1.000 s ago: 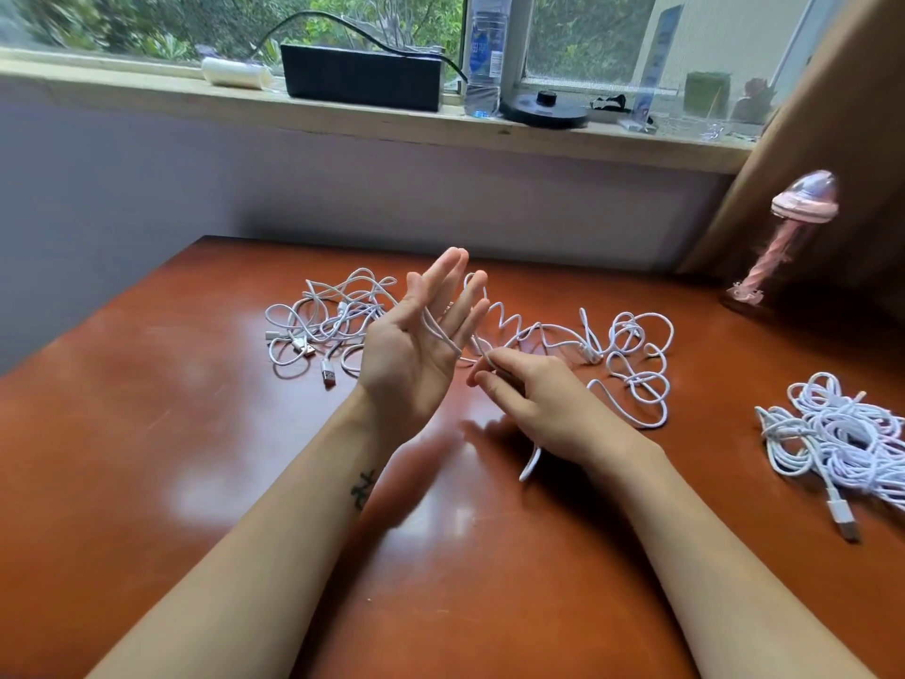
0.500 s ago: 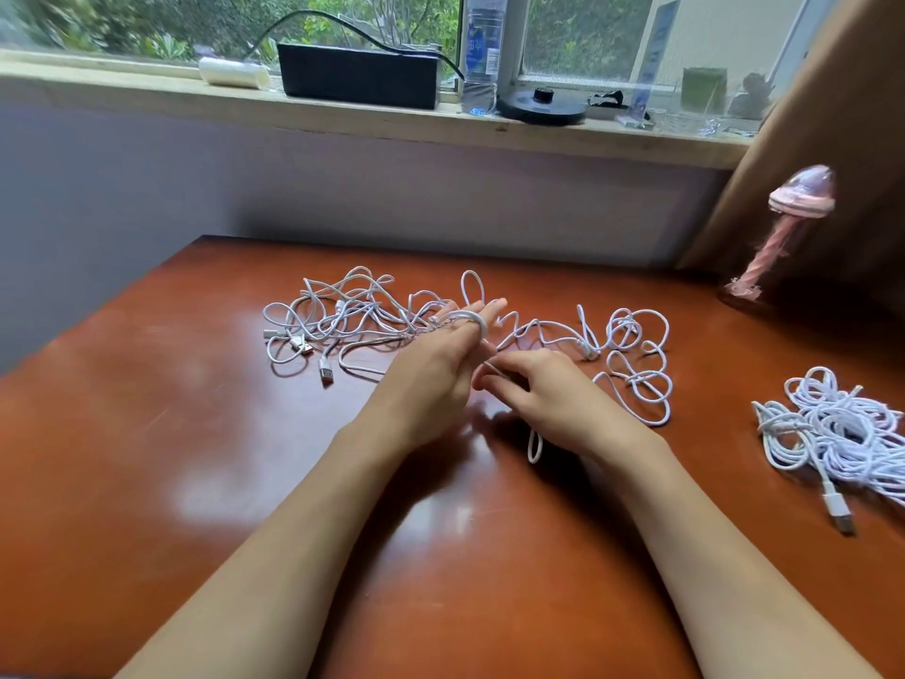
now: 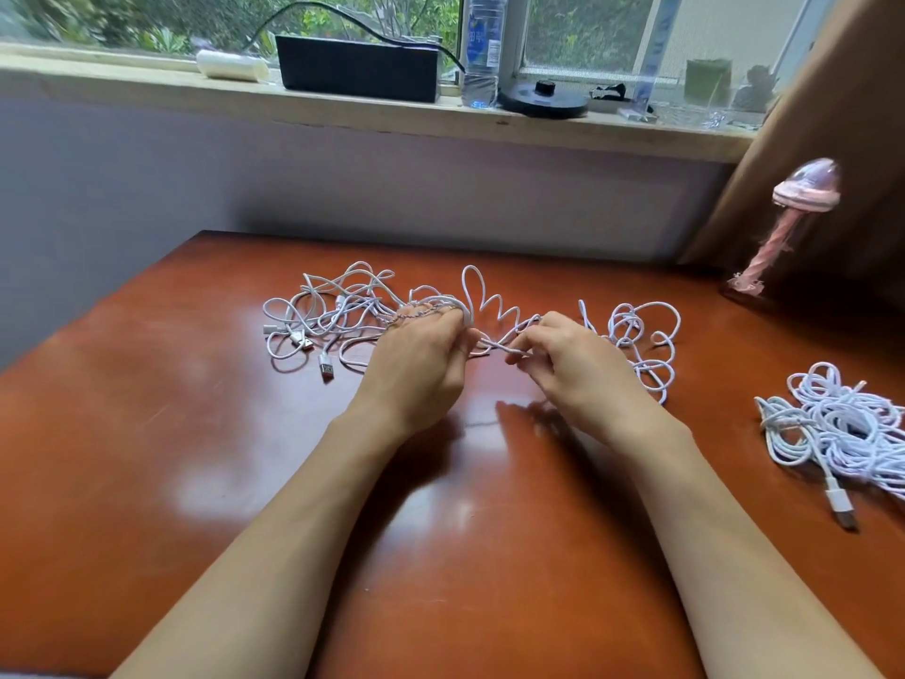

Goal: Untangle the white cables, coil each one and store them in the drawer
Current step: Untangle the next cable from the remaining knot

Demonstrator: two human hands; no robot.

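Cable (image 3: 494, 345) stretches between left hand (image 3: 421, 367) and right hand (image 3: 575, 367); bottle label (image 3: 482, 41) unreadable.

No legible text. Clear plastic water bottle (image 3: 481, 85) on pale windowsill (image 3: 147, 83): blue label (image 3: 482, 41) with pale characters, too blurred to read.

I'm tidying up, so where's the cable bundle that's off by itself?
In the head view, the bundle lies at the table's right edge, right of the right hand and nearer than the pink lamp.
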